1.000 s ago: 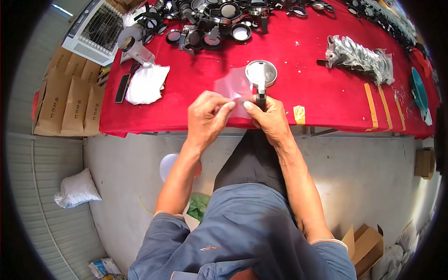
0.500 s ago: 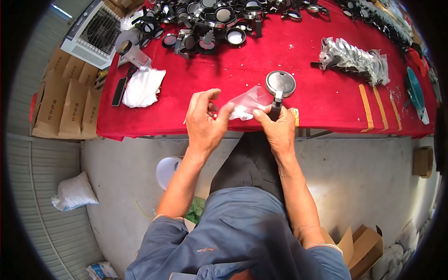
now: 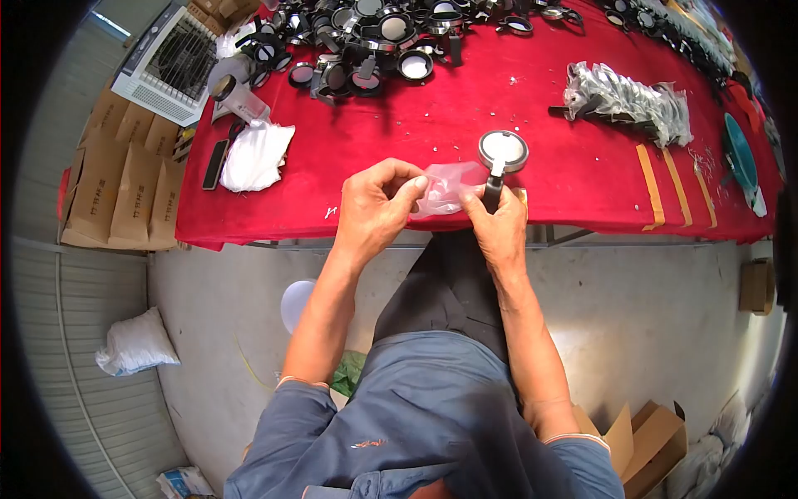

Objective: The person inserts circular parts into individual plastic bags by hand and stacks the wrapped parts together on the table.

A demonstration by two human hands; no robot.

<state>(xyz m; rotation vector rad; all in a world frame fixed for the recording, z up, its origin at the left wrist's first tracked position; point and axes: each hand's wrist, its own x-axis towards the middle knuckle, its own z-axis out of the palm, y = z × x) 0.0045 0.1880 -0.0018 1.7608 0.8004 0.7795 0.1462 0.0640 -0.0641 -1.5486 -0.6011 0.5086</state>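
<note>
My right hand is closed around the black handle of a round cup lid. The lid has a shiny metal rim and a pale disc facing up, and it sticks out past my fingers above the red cloth. Between my hands hangs a thin clear plastic bag. My left hand pinches the bag's left edge between thumb and fingertips. The bag's other side reaches my right thumb; whether that thumb grips it is hard to see. The lid is outside the bag.
A heap of similar lids covers the table's far side. Bagged lids lie in a row to the right, near yellow tape strips. On the left are a white cloth, a phone and a jar. Cartons stand beside the table.
My left hand has moved right and closed its fingertips on the bag. The lid has turned, showing its pale disc instead of the metal face.
</note>
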